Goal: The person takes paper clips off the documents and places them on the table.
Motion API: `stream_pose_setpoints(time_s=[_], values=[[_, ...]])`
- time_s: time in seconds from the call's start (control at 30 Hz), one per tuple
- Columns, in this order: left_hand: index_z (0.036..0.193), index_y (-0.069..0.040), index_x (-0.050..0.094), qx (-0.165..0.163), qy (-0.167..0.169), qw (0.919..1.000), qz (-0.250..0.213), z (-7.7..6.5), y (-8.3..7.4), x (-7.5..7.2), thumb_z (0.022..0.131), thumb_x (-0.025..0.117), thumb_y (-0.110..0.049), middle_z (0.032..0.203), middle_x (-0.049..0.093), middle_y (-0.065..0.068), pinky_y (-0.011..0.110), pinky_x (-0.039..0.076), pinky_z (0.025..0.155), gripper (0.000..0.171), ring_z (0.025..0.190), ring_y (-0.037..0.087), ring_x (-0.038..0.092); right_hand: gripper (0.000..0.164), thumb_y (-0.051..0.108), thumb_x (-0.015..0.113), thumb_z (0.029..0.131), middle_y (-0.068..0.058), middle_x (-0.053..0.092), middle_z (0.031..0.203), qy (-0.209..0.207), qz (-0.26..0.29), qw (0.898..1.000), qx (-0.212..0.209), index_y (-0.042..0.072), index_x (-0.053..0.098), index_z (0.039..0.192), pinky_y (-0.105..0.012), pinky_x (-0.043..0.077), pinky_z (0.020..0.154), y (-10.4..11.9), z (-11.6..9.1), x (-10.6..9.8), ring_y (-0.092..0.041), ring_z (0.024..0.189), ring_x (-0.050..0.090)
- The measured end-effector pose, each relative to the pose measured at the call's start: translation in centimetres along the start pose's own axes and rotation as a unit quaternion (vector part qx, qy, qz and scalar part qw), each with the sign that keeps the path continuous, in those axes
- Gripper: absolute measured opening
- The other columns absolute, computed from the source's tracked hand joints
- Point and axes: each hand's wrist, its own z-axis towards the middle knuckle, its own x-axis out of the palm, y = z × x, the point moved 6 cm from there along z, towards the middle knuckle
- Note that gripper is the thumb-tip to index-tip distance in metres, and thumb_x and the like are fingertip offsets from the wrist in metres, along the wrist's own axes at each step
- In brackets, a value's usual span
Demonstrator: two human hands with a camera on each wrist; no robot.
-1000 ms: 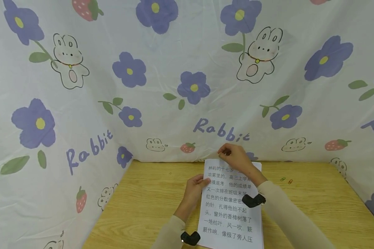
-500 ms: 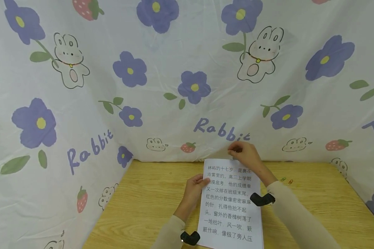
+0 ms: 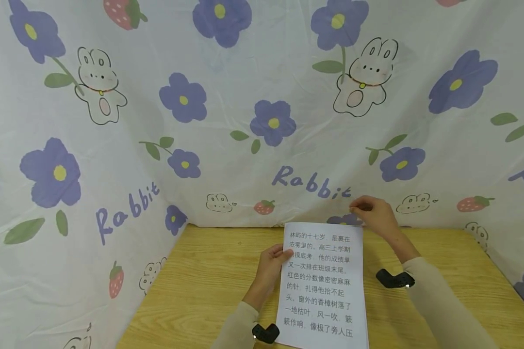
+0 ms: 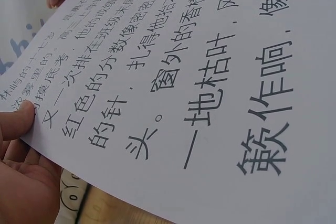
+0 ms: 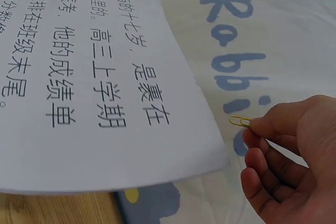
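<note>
Printed white paper (image 3: 319,276), apparently more than one sheet, is held tilted up with its far end at the back of the table. My left hand (image 3: 270,269) pinches its left edge, thumb on the printed face and fingers behind, as the left wrist view shows with the left hand (image 4: 26,166) at the paper (image 4: 157,171). Beyond the top right corner, my right hand (image 3: 377,215) is raised. In the right wrist view, a yellow paper clip (image 5: 240,121) is pinched between thumb and forefinger of the right hand (image 5: 289,156), its loop pointing at the paper's edge, apart from it.
The wooden table (image 3: 209,271) reaches to a white cloth backdrop (image 3: 227,160) with flowers and rabbits. Black wrist devices sit on the left sleeve (image 3: 237,327) and right sleeve (image 3: 441,295). The right forearm covers part of the table's right side.
My right hand has moved right along the top edge of the paper, past its corner. The left hand stays put on the paper. Clips seen earlier on the table are now behind the right arm.
</note>
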Motion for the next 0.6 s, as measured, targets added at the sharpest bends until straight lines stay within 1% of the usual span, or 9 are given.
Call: stream_pose_setpoints(time_s=[0.1,0.17,0.27,0.33,0.4,0.5,0.6], values=[[0.125,0.0,0.073,-0.002,-0.003,1.0,0.0,0.1,0.1,-0.1,0.102,0.074,-0.019,0.106,0.082,0.012,0.025,0.063,0.076,0.03,0.085,0.016,0.079,0.022,0.02,0.069,0.105,-0.019,0.078,0.114,0.001,0.004,1.0,0.016,0.002,0.076,0.118,-0.02,0.053,0.075,-1.3,-0.4,-1.2,-0.004,0.09,0.066],[0.125,0.001,0.073,0.0,-0.006,1.0,0.002,0.2,0.2,-0.1,0.102,0.074,-0.019,0.106,0.082,0.012,0.025,0.063,0.076,0.03,0.085,0.016,0.079,0.026,0.023,0.069,0.106,-0.02,0.077,0.116,0.002,0.005,1.0,0.027,0.001,0.075,0.12,-0.02,0.054,0.074,-2.1,-0.7,-2.1,0.002,0.088,0.064],[0.126,0.0,0.073,-0.005,-0.007,1.0,0.001,0.3,0.3,-0.3,0.102,0.075,-0.02,0.107,0.082,0.012,0.025,0.063,0.076,0.031,0.085,0.016,0.079,0.031,0.027,0.068,0.106,-0.022,0.075,0.117,0.004,0.006,0.999,0.043,0.001,0.073,0.122,-0.021,0.055,0.072,-3.4,-1.2,-3.2,0.0,0.086,0.064],[0.126,0.0,0.073,-0.004,-0.007,1.0,0.0,0.4,0.4,-0.4,0.101,0.075,-0.02,0.107,0.082,0.012,0.025,0.063,0.076,0.031,0.086,0.016,0.079,0.032,0.028,0.067,0.107,-0.023,0.075,0.118,0.006,-0.001,0.999,0.051,0.001,0.072,0.122,-0.022,0.055,0.072,-4.1,-1.4,-3.9,-0.005,0.087,0.066],[0.126,-0.001,0.073,-0.007,-0.006,0.9999,-0.004,0.6,0.5,-0.4,0.101,0.075,-0.02,0.107,0.082,0.011,0.025,0.063,0.076,0.031,0.086,0.017,0.079,0.033,0.03,0.066,0.107,-0.023,0.075,0.118,0.005,-0.012,0.998,0.06,0.001,0.072,0.122,-0.022,0.055,0.072,-4.9,-1.7,-4.5,-0.006,0.088,0.066],[0.125,-0.001,0.074,-0.005,-0.002,1.0,-0.006,0.7,0.5,-0.4,0.101,0.075,-0.02,0.106,0.082,0.011,0.025,0.063,0.075,0.031,0.086,0.016,0.079,0.035,0.031,0.066,0.107,-0.023,0.075,0.12,0.003,-0.025,0.997,0.077,0.001,0.072,0.124,-0.022,0.055,0.072,-6.1,-2.3,-5.4,-0.002,0.086,0.065],[0.124,-0.001,0.074,-0.006,-0.001,0.9999,-0.009,0.7,0.6,-0.3,0.101,0.075,-0.02,0.106,0.082,0.01,0.025,0.063,0.075,0.029,0.086,0.016,0.079,0.037,0.03,0.066,0.107,-0.024,0.074,0.122,-0.002,-0.019,0.995,0.094,-0.001,0.071,0.126,-0.02,0.055,0.071,-7.4,-3.1,-6.1,0.006,0.083,0.063]])
